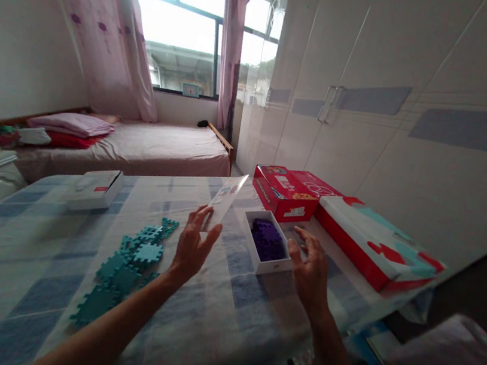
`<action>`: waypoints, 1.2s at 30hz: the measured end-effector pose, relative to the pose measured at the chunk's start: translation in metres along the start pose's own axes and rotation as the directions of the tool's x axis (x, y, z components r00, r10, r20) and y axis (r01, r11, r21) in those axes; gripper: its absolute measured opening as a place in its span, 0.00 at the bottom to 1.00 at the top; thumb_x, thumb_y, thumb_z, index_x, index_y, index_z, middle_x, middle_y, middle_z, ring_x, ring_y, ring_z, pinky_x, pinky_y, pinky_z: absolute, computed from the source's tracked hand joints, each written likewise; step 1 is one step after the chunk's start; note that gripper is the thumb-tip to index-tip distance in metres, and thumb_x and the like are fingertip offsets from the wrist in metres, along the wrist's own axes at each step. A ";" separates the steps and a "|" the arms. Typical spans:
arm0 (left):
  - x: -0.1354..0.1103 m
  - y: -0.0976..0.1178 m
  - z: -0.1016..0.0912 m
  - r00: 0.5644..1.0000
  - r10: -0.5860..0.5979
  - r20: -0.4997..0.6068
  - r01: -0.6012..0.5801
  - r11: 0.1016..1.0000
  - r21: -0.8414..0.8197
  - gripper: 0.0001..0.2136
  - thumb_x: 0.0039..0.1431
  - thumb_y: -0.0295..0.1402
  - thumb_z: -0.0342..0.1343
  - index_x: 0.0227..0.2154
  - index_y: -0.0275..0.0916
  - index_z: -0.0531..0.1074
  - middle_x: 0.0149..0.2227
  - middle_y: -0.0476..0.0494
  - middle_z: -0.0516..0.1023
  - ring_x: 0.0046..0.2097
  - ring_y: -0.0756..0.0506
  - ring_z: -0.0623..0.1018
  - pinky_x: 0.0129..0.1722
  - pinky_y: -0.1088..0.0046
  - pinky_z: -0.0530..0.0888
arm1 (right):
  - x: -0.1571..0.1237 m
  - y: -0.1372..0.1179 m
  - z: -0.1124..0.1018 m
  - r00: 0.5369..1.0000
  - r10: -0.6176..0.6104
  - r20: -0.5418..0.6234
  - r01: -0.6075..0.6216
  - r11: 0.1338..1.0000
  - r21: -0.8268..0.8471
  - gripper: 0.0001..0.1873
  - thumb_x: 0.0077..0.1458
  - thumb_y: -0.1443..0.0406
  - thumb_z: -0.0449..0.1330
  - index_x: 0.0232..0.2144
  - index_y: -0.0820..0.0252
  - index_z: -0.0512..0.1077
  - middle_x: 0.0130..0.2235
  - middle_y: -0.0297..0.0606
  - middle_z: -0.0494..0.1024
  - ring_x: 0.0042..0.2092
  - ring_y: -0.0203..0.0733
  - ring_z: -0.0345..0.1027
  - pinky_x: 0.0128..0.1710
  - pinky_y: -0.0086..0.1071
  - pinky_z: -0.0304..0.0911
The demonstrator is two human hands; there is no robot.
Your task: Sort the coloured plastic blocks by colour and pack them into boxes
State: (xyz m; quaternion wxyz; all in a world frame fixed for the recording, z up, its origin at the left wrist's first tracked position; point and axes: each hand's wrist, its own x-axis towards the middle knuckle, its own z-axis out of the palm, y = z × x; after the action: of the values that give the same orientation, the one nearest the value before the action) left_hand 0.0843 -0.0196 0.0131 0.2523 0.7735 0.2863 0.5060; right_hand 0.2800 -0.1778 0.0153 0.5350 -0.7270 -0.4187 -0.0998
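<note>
My left hand (pixel 192 245) is above the middle of the table, with a thin printed sheet (pixel 229 195) between its thumb and fingers. The sheet stands tilted, its far corner raised. To the left of that hand lies a loose spread of teal interlocking puzzle tiles (pixel 124 271), some overlapping. A small white box (pixel 259 265), uncovered at the top, holds dark purple interlocking pieces (pixel 268 239). My right hand (pixel 310 270) is at the right side of this box, fingers apart and slightly curled, the thumb close to the rim; whether it touches cannot be seen.
Behind the white box stands a red box (pixel 286 197), with a long white and red box (pixel 375 243) to its right. Another white box (pixel 95 190) sits at the table's far left. A checked cloth (pixel 201 321) covers the table. Beyond are a bed (pixel 162 147) and wardrobe (pixel 370 55).
</note>
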 end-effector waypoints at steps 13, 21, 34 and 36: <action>-0.032 0.075 0.051 0.939 0.192 0.285 -0.252 0.948 0.193 0.37 0.43 0.45 0.65 0.56 0.37 0.63 0.65 0.31 0.52 0.65 0.30 0.52 0.61 0.50 0.55 | -0.011 -0.022 0.013 0.916 0.328 0.232 -0.401 0.746 0.532 0.43 0.52 0.55 0.56 0.64 0.63 0.46 0.49 0.48 0.73 0.45 0.47 0.71 0.46 0.42 0.67; -0.050 0.084 0.054 0.959 0.051 0.278 -0.044 0.999 -0.029 0.36 0.53 0.47 0.55 0.61 0.34 0.56 0.67 0.32 0.47 0.67 0.36 0.48 0.64 0.55 0.49 | 0.025 0.016 0.000 0.906 0.219 0.363 -0.351 0.868 0.352 0.32 0.50 0.63 0.51 0.58 0.66 0.61 0.49 0.46 0.75 0.46 0.44 0.71 0.48 0.38 0.66; -0.036 0.063 0.074 0.826 -0.386 0.411 0.548 0.718 -0.430 0.23 0.55 0.40 0.53 0.53 0.36 0.66 0.57 0.36 0.69 0.59 0.38 0.66 0.60 0.60 0.61 | 0.049 0.017 0.024 0.864 0.148 0.482 -0.011 0.961 -0.275 0.21 0.55 0.64 0.50 0.50 0.63 0.70 0.47 0.47 0.75 0.48 0.44 0.70 0.49 0.35 0.62; -0.038 0.063 0.072 0.830 -0.354 0.432 0.547 0.671 -0.500 0.20 0.57 0.39 0.51 0.51 0.39 0.69 0.55 0.40 0.72 0.57 0.40 0.69 0.58 0.62 0.64 | 0.046 0.010 0.022 0.821 0.135 0.554 -0.008 0.974 -0.226 0.22 0.58 0.57 0.49 0.50 0.63 0.69 0.47 0.47 0.76 0.47 0.46 0.70 0.47 0.36 0.63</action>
State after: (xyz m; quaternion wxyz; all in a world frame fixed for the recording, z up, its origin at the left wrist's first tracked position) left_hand 0.1507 -0.0978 0.0061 0.6442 0.6215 0.2518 0.3679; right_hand 0.3098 -0.1361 0.0264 0.3089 -0.7922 -0.5173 0.0962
